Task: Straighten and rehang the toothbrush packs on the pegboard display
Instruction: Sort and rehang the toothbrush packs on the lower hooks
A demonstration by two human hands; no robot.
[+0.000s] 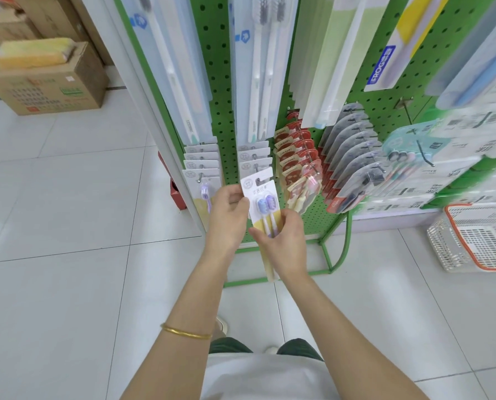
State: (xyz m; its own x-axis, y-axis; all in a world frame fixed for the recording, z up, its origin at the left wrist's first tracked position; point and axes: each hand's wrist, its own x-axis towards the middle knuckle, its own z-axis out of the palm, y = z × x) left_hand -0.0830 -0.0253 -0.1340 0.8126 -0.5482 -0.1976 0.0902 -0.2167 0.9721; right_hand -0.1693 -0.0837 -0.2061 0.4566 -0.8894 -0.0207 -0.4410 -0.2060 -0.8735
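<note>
- Our left hand (229, 210) pinches the toothbrush pack (262, 202) of 2 brushes by its upper edge; our right hand (282, 241), at its 5 o'clock, grips the lower card.
- We judge rehanging is in hand: the pack's slot sits just below the hung packs (254, 157) at 12 o'clock on the pegboard (222, 82); next we level it and thread the peg.
- At 3 o'clock, a white basket (471, 241); contents unclear.
- At 10 o'clock, a shut cardboard box (53, 85) carries a yellow bundle (30, 54).

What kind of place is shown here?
Most likely a small shop: a green pegboard display hung with rows of toothbrush packs, a plastic shopping basket on the tiled floor, and cardboard boxes stacked nearby.
</note>
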